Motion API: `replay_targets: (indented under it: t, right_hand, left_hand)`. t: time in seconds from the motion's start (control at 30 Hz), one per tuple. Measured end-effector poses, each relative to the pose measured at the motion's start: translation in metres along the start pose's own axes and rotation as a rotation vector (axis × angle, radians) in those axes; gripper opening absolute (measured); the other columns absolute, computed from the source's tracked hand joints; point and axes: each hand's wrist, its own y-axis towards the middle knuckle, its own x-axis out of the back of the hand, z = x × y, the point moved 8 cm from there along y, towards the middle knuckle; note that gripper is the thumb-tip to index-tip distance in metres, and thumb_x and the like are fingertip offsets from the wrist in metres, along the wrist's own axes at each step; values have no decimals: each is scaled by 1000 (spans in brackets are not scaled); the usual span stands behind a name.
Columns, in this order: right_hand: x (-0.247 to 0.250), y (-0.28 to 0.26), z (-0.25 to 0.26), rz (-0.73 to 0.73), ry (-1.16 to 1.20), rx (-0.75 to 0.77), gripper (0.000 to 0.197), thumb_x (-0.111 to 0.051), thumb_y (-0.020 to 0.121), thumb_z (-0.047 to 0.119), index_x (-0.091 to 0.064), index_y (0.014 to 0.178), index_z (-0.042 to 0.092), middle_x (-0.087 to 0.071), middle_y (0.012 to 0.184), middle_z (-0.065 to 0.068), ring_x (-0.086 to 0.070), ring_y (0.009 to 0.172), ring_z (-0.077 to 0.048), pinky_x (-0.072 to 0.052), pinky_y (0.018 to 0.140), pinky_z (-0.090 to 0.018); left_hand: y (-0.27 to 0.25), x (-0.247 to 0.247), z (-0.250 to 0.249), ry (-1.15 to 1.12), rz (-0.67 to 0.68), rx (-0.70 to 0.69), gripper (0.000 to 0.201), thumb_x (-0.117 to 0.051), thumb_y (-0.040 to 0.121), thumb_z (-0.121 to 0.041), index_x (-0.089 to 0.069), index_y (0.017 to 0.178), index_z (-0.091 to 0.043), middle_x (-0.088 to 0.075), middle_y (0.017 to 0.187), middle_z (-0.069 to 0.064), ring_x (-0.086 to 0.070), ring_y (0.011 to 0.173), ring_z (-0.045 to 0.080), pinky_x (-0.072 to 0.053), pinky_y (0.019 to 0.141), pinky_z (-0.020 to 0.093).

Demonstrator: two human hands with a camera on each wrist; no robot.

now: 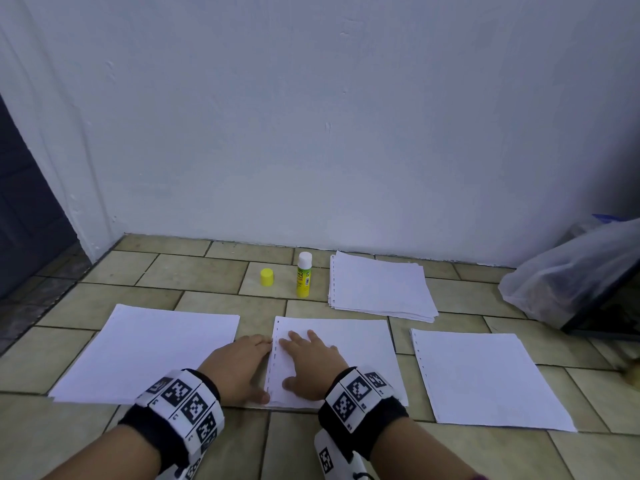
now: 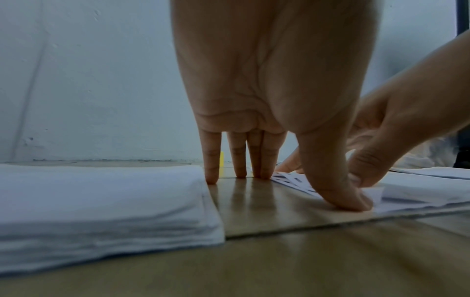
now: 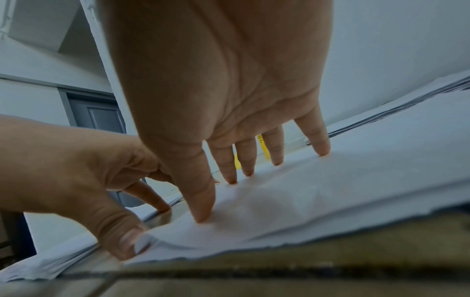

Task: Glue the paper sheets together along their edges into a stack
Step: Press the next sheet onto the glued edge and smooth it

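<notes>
— Paper sheets, where?
— Middle stack [image 1: 346, 344] on the tiled floor [image 1: 214, 271], btwn a left stack [image 1: 152, 344] & a right stack [image 1: 485, 375]; a 4th pile [image 1: 381, 285] sits nearer the wall.
— Hands?
— Right hand [image 1: 308, 365] flat on the middle stack, fingers [image 3: 319, 138] spread & straight. Left hand [image 1: 239, 365] just beside its punched edge, fingers [image 2: 236, 156] straight, tips on the floor, thumb at the corner.
— Glue?
— Glue stick [image 1: 304, 274] upright, uncapped, yellow cap [image 1: 267, 277] near it.
</notes>
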Motion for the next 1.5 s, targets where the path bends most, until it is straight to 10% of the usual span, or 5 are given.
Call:
replay_targets:
  t: [1.33, 1.5]
  right_hand:
    - [3, 1, 0, -84, 122, -12, 55, -64, 88, 32, -38, 136, 23, -27, 152, 4, -12, 145, -25, -24, 111, -56]
    - [5, 2, -2, -124, 91, -51, 60, -69, 81, 39, -41, 133, 28, -24, 147, -7, -20, 137, -29, -31, 106, -50]
  left_hand:
    - [1, 1, 3, -68, 56, -1, 107, -85, 62, -45, -26, 148, -20, -31, 148, -9, -35, 134, 10, -32, 111, 24]
    - [6, 10, 2, -78, 92, 46, 83, -75, 71, -57, -40, 137, -20, -39, 137, -8, -43, 123, 10, -39, 104, 28]
